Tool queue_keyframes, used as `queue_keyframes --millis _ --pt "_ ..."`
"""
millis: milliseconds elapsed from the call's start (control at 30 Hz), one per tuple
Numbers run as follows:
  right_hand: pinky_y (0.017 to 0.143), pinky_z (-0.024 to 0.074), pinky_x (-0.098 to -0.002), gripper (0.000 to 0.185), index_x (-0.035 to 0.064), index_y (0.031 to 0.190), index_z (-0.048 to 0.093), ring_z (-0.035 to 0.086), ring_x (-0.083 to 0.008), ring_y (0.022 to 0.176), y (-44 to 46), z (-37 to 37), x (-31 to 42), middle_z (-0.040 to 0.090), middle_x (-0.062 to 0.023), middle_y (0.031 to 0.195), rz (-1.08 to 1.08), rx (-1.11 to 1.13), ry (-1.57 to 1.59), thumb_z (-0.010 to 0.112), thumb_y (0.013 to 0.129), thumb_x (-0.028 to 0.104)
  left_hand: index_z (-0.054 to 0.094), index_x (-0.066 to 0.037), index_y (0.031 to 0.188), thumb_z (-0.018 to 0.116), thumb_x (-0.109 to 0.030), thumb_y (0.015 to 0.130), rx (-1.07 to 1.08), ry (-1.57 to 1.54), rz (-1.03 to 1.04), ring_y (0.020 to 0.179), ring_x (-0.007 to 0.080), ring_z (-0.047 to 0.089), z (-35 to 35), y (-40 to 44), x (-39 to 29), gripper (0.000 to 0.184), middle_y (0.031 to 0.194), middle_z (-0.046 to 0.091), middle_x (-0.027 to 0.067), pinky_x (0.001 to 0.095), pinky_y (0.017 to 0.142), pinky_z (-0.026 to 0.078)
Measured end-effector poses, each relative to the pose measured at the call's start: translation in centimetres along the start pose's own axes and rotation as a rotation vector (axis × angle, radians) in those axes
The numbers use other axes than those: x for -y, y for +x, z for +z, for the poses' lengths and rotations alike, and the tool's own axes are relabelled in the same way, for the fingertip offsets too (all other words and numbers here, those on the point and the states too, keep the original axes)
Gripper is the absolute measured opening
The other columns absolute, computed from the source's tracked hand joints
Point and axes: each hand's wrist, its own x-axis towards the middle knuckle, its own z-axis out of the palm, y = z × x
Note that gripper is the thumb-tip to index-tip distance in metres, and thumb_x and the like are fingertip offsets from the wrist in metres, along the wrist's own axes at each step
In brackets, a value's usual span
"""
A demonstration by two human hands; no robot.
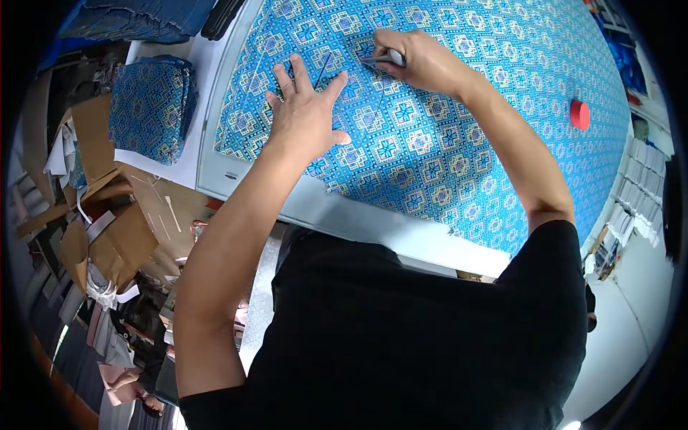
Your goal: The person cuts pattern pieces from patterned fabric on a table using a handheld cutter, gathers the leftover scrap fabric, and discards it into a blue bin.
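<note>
A blue patterned fabric (405,111) lies spread over the worktable. My left hand (304,107) rests flat on it, fingers spread, pressing on the cloth. To its right, my right hand (416,61) is closed around a grey-handled cutter (395,57), whose thin tip points left at the fabric. The fingers partly hide the tool. Thin dark lines run through the cloth beside the left hand and below the right hand. A stack of pieces in the same pattern (150,107) sits left of the table's edge.
A red round object (580,115) stands on the fabric at the right. The table's pale edge (373,222) runs in front of my body. Folded denim (136,18) lies at the upper left. Cardboard (122,244) and scraps crowd the lower left, where another person (143,394) appears.
</note>
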Motion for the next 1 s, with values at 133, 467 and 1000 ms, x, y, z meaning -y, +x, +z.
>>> queue_keyframes --millis 133,467,1000 --pt "0.071 0.0572 -0.042 0.022 0.0099 0.103 0.06 0.073 -0.0338 0.087 4.3 0.4 0.6 0.074 -0.0108 0.096 -0.073 0.064 -0.017 0.077 0.089 0.013 0.04 -0.032 0.156 0.093 -0.039 0.07 0.012 0.015 -0.017 0.15 0.06 0.01 0.2 0.1 0.2 0.101 0.163 0.011 0.0379 0.0718 0.111 0.034" --pt "0.073 0.0562 -0.0449 0.023 0.0102 0.105 0.061 0.072 -0.0349 0.087 16.6 4.3 2.5 0.073 -0.0118 0.096 -0.232 0.035 -0.142 0.076 0.089 0.015 0.039 -0.034 0.157 0.091 -0.042 0.071 0.053 -0.007 -0.024 0.151 0.0597 0.006 -0.4 0.1 0.2 0.101 0.164 0.007 0.0364 0.0727 0.113 0.03" --pt "0.075 0.056 -0.0411 0.026 0.0076 0.108 0.063 0.071 -0.0345 0.089 9.3 4.1 2.5 0.072 -0.0149 0.097 0.023 -0.388 0.196 0.077 0.091 0.021 0.038 -0.038 0.157 0.091 -0.043 0.071 0.051 -0.007 -0.015 0.152 0.0575 0.002 -0.3 -0.2 0.8 0.101 0.167 0.002 0.033 0.0708 0.117 0.025"
